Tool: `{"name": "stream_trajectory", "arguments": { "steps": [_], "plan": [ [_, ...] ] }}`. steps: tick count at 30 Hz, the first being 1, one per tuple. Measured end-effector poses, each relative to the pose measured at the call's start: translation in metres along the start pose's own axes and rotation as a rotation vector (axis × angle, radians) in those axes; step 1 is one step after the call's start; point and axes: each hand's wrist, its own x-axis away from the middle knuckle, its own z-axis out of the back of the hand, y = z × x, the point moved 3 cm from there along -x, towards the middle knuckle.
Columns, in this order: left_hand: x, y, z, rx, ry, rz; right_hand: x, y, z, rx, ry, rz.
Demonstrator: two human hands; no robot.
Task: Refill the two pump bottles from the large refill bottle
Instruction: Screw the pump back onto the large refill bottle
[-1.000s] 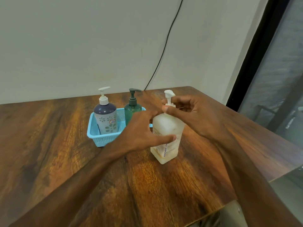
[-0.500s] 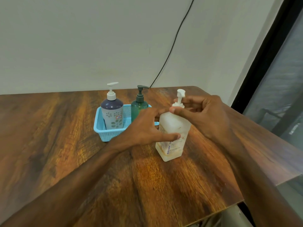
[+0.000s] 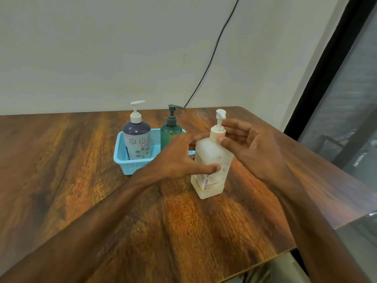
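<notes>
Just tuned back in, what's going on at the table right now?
A person has both hands on the large refill bottle, which stands upright on the wooden table. The left hand grips its body while the right hand pinches the pump collar at its neck, apparently to unscrew it. The purple floral pump bottle and the green pump bottle stand side by side in the blue basket behind, pumps on, so no pouring has begun.

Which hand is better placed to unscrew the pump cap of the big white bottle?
Right. The right hand pinches the pump collar with its fingers, while the left hand grips the white bottle.
</notes>
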Motion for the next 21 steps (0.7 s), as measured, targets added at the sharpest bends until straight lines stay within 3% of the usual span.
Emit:
{"name": "stream_trajectory", "arguments": {
  "steps": [5,11,14,21],
  "plan": [
    [0.001,-0.002,0.000,0.009,-0.006,-0.015,0.003,0.001,-0.007,0.074,0.221,-0.031],
    [0.000,-0.004,-0.001,0.018,-0.008,0.014,-0.002,0.001,-0.006,0.001,0.042,-0.081],
    [0.000,-0.004,-0.002,0.028,-0.009,0.016,-0.008,-0.006,0.005,-0.044,-0.060,-0.021],
    [0.001,-0.003,0.000,0.028,-0.008,0.005,-0.016,-0.005,0.002,0.077,0.089,0.001]
  ]
}}
